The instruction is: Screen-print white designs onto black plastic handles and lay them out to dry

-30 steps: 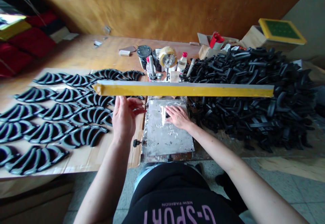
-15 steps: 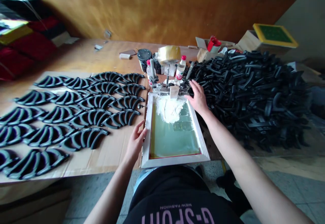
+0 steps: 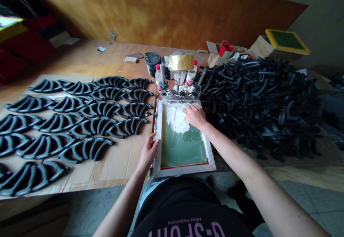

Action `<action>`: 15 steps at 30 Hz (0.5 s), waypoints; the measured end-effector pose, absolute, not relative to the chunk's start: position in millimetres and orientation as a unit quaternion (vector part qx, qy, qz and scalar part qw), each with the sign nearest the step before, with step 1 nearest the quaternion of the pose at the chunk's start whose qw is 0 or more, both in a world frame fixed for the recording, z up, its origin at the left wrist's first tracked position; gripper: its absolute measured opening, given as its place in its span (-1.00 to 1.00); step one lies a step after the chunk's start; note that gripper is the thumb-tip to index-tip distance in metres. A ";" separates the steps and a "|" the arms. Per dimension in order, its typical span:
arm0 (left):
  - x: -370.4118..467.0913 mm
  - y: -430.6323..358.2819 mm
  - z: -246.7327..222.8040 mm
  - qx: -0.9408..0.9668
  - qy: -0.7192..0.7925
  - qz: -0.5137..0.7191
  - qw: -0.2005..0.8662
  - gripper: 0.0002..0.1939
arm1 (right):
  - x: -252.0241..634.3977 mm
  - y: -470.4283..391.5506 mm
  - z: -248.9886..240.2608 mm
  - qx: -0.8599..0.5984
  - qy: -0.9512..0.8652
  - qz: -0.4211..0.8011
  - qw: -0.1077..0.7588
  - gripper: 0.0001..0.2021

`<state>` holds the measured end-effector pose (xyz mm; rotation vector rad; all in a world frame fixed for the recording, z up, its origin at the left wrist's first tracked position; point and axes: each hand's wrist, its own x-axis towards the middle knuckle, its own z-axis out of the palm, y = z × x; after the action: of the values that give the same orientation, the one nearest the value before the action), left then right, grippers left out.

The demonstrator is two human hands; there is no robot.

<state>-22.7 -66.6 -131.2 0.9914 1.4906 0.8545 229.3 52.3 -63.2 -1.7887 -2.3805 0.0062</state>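
A screen frame [image 3: 212, 161] with a pale green mesh lies at the table's front edge, clamped at its far end. White paste [image 3: 179, 121] is spread on the upper part of the mesh. My right hand [image 3: 195, 115] is over the mesh beside the paste, fingers closed round a small tan block that is mostly hidden. At the frame's left side, my left hand [image 3: 151, 149] touches the edge with thumb and fingers apart. Metal clamps [image 3: 181, 94] stand just behind the frame.
Rows of black curved parts [image 3: 94, 109] lie on cardboard [image 3: 115, 165] at the left. A heap of black parts [image 3: 263, 100] is at the right. Behind the clamps are a black tub [image 3: 152, 62], bottles [image 3: 191, 75] and a yellow tape roll [image 3: 181, 62].
My right hand has moved from beside the clamps onto the mesh and closed round the tan block, which stood at the frame's far end. The view has shifted slightly.
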 end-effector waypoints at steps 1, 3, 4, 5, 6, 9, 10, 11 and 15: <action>-22.6 -66.6 -130.3 0.419 0.630 0.359 0.546 -0.22 | 227.0 45.8 -65.1 -0.578 -0.812 0.008 0.081 -0.86; -22.5 -66.6 -129.1 0.420 0.629 0.359 0.547 -0.22 | 226.0 32.0 -66.8 -0.511 -0.856 0.028 0.076 -0.84; -22.5 -66.7 -128.8 0.419 0.628 0.358 0.549 -0.22 | 227.9 25.4 -66.2 -0.471 -0.878 0.040 0.074 -0.83; -22.7 -66.8 -128.9 0.418 0.627 0.358 0.551 -0.22 | 231.3 19.8 -64.6 -0.432 -0.897 0.052 0.074 -0.82; -22.9 -67.0 -129.2 0.415 0.626 0.359 0.554 -0.21 | 235.7 15.8 -62.1 -0.397 -0.912 0.065 0.077 -0.81; -23.4 -67.5 -131.0 0.412 0.622 0.361 0.560 -0.20 | 247.6 15.8 -53.9 -0.342 -0.929 0.105 0.092 -0.82; -23.5 -67.6 -131.5 0.411 0.622 0.362 0.560 -0.20 | 249.2 19.0 -52.8 -0.343 -0.927 0.110 0.099 -0.83; -23.4 -67.7 -131.5 0.410 0.623 0.362 0.559 -0.20 | 249.2 22.5 -53.6 -0.355 -0.922 0.107 0.111 -0.84; -22.1 -68.1 -128.0 0.400 0.628 0.367 0.558 -0.20 | 242.0 22.1 -71.4 -0.395 -0.900 0.044 0.176 -0.82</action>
<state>-22.1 -68.1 -128.0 0.9427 1.4807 0.8664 242.0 22.1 -71.4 -1.1186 -2.5496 0.1257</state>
